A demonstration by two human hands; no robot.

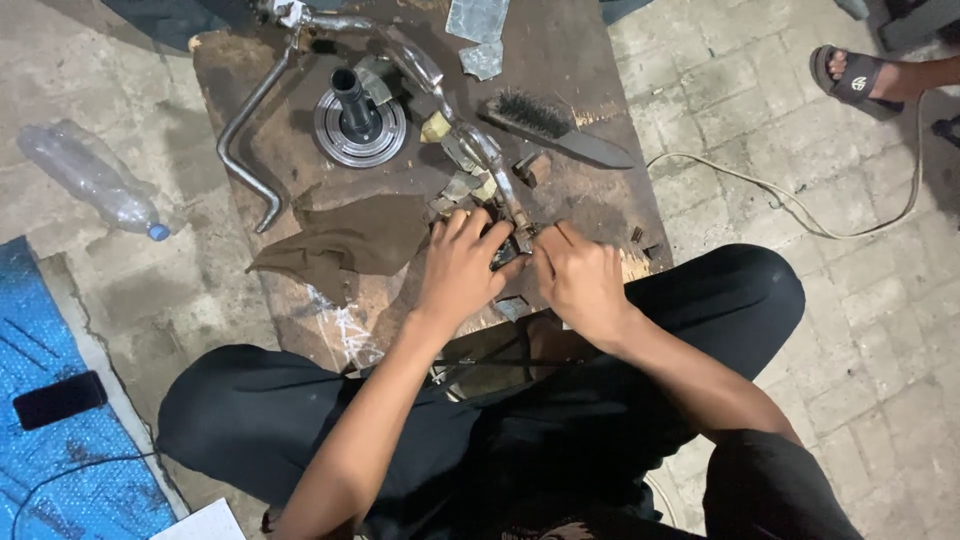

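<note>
A bent metal pipe assembly (455, 135) with brass-coloured fittings lies across a dark wooden board (570, 60) on the floor. My left hand (462, 268) and my right hand (578, 278) both close around the pipe's near end, where a small dark fitting (506, 252) sits between the fingers. A second, thinner curved metal tube (248, 130) runs along the board's left side. My knees in black trousers frame the board's near edge.
On the board: a round grooved metal hub with a black shaft (357, 118), a wire brush (555, 128), a brown rag (345, 240), foil scraps (478, 30). A plastic bottle (90, 180), blue mat with phone (58, 398), white cable (800, 205), another person's sandalled foot (865, 75).
</note>
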